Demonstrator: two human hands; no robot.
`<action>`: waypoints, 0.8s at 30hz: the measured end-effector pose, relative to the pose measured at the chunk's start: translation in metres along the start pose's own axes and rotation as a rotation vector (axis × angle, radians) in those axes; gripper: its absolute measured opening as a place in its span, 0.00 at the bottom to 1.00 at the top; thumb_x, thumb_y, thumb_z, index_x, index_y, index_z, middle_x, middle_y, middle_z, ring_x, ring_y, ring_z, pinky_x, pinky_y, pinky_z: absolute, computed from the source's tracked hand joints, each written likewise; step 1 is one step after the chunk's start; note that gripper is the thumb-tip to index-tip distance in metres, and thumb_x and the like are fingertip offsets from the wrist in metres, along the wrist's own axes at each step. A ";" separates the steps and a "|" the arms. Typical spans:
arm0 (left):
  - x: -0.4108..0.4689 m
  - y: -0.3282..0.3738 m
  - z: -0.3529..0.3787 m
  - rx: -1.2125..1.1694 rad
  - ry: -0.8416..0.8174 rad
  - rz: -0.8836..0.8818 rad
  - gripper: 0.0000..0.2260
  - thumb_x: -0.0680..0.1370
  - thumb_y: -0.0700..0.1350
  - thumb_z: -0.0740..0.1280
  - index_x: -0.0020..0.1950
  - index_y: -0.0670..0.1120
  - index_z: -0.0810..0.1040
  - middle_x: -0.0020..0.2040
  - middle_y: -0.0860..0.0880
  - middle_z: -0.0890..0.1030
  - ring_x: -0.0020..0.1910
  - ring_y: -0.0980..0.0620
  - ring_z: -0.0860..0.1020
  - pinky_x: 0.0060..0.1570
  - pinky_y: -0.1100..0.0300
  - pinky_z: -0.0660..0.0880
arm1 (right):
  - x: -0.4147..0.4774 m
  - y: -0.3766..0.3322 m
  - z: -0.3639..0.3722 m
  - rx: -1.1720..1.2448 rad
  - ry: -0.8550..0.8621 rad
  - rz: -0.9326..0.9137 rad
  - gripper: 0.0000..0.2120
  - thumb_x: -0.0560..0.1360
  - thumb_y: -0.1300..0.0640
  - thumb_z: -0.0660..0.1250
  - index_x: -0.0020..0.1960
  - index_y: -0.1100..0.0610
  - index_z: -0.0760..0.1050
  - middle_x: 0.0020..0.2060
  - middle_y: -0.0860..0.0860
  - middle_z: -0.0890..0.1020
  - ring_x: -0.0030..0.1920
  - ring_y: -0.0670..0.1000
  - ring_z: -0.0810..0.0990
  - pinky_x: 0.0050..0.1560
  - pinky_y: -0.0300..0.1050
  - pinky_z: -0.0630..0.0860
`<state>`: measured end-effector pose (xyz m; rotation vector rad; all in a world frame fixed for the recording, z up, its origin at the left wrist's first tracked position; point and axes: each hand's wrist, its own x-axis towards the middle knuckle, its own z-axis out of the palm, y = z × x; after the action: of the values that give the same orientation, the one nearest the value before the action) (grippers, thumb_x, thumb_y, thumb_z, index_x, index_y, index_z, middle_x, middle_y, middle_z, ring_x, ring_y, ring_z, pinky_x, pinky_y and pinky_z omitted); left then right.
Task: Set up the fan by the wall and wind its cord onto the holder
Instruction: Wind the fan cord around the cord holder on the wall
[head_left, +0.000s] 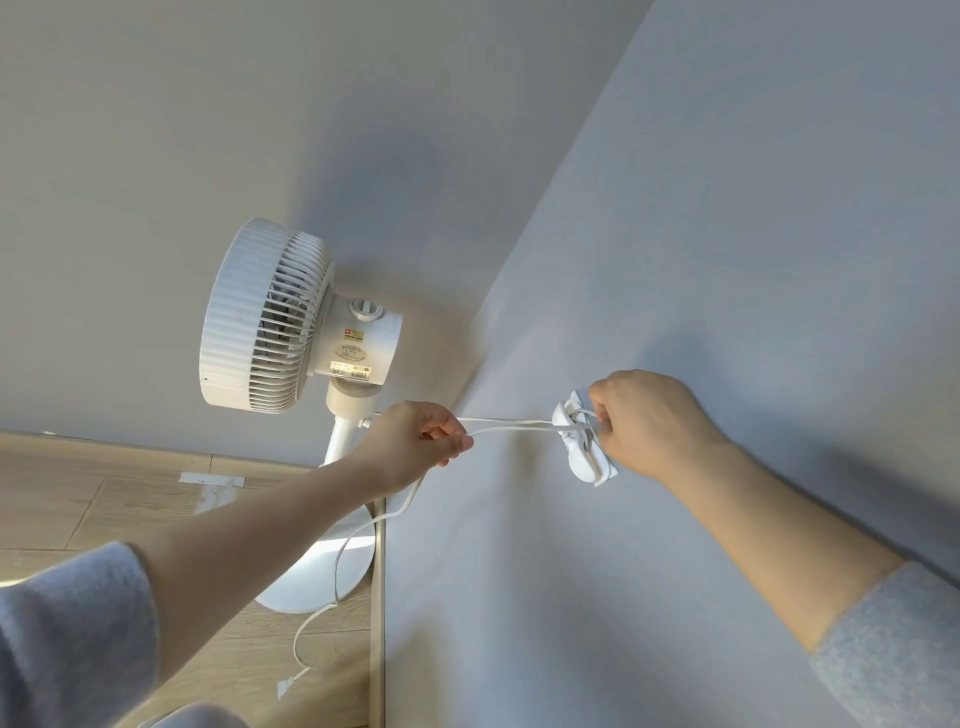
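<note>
A white pedestal fan (280, 322) stands upright on its round base (322, 577) in the corner, close to the grey wall. Its white cord (511, 425) runs taut in two strands from my left hand (415, 441) to a white holder (582, 449) stuck on the wall, where it crosses around the holder's prongs. My left hand pinches the cord. My right hand (649, 421) grips the cord at the holder, fingers closed. The rest of the cord (337, 561) hangs down over the base to the floor, ending in the plug (284, 687).
The grey wall (727, 260) fills the right side, with a metal edge strip (378, 623) at its corner. Wooden floor (78, 493) lies at the left, with a patch of white tape (212, 479) near the skirting.
</note>
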<state>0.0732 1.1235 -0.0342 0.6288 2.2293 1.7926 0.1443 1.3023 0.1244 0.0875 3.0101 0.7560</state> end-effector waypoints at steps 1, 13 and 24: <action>-0.001 0.000 0.002 0.014 -0.009 0.003 0.06 0.74 0.48 0.70 0.39 0.46 0.81 0.34 0.48 0.82 0.30 0.59 0.77 0.39 0.62 0.75 | -0.004 0.000 0.000 -0.001 -0.008 -0.014 0.04 0.70 0.61 0.60 0.40 0.53 0.70 0.38 0.49 0.72 0.39 0.54 0.70 0.38 0.42 0.65; -0.021 0.007 0.007 -0.016 -0.053 0.003 0.06 0.73 0.48 0.71 0.38 0.47 0.81 0.33 0.50 0.80 0.29 0.59 0.75 0.39 0.64 0.73 | -0.037 0.001 0.004 -0.104 0.060 -0.012 0.07 0.74 0.60 0.61 0.49 0.56 0.76 0.46 0.52 0.79 0.50 0.55 0.79 0.39 0.44 0.66; -0.061 -0.012 0.022 -0.105 -0.320 -0.128 0.07 0.75 0.45 0.68 0.37 0.48 0.82 0.32 0.54 0.82 0.31 0.58 0.76 0.38 0.64 0.75 | -0.062 -0.016 0.043 -0.172 0.043 -0.023 0.20 0.71 0.70 0.59 0.60 0.56 0.73 0.51 0.53 0.79 0.52 0.56 0.76 0.38 0.45 0.65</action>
<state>0.1346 1.1130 -0.0568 0.6802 1.9078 1.6061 0.2078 1.3047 0.0800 0.0320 2.9643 1.0224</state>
